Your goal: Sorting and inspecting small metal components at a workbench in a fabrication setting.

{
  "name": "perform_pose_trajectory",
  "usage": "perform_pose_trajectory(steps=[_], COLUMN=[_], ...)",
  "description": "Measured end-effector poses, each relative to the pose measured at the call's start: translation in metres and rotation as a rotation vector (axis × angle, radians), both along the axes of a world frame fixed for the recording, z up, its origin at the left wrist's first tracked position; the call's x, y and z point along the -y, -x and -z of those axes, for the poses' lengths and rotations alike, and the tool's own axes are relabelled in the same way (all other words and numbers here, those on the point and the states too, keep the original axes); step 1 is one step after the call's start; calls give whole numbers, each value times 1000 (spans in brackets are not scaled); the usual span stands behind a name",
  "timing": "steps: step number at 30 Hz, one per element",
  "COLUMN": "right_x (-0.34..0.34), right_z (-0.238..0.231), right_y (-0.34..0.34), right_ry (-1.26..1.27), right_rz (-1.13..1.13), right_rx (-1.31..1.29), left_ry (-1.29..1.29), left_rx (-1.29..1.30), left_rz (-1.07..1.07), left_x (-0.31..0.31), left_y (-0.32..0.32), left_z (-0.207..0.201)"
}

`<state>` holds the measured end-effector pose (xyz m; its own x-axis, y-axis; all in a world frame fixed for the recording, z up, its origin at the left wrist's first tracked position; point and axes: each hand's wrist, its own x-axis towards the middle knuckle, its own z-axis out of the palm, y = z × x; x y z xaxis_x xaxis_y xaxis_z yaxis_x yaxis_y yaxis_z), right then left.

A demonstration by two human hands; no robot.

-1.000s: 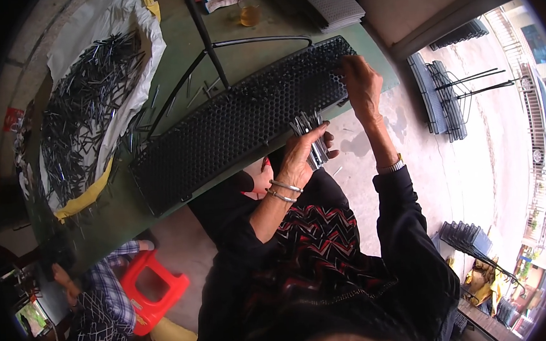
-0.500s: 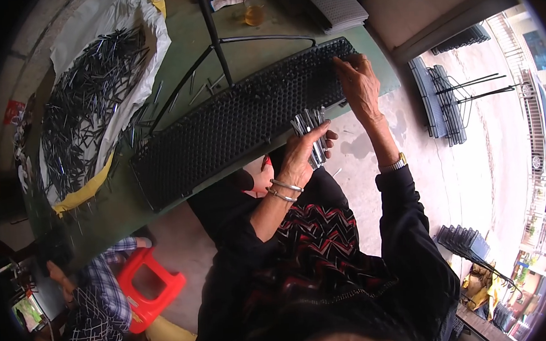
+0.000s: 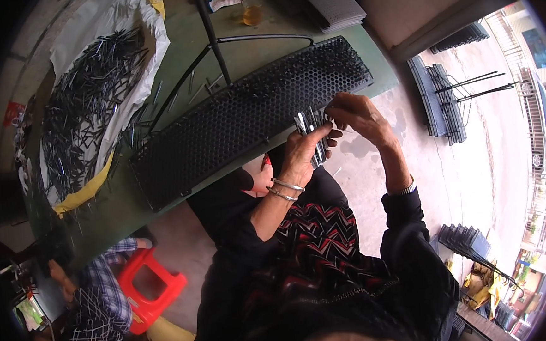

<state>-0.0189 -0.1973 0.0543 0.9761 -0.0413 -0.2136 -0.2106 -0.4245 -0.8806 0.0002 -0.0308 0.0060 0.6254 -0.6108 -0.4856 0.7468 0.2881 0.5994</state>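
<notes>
Two hands of the wearer are in view, one left hand (image 3: pixel 298 153) and one right hand (image 3: pixel 361 119), with two silver bangles (image 3: pixel 285 187) on the left wrist and one watch band (image 3: pixel 405 190) on the right. The left holds one bundle of rods (image 3: pixel 302 121) (overlapping too much to count). There is one green desk (image 3: pixel 103 228), one black honeycomb panel (image 3: pixel 219 125), one glass (image 3: pixel 252 15), one white sack (image 3: pixel 154 46) holding countless more rods, one red stool (image 3: pixel 175 289) and one co-worker (image 3: pixel 96 338).
</notes>
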Motion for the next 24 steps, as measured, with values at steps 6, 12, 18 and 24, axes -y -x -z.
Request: perform_pose_trajectory(steps=[6,12,18,24], right_x=[-1,6,10,21], right_z=[-5,-2,1,6], right_y=[1,1,4,-14], right_ry=[16,4,-107,130], right_rz=[-6,-48,114,477], right_rx=[-41,-83,5,359], left_ry=[-53,-40,-50,66], left_rx=[70,94,30,-95], left_rz=[49,52,14,-46], left_x=[-4,1,2,4], left_y=[-1,1,-5,-5], left_z=[-5,2,10,14])
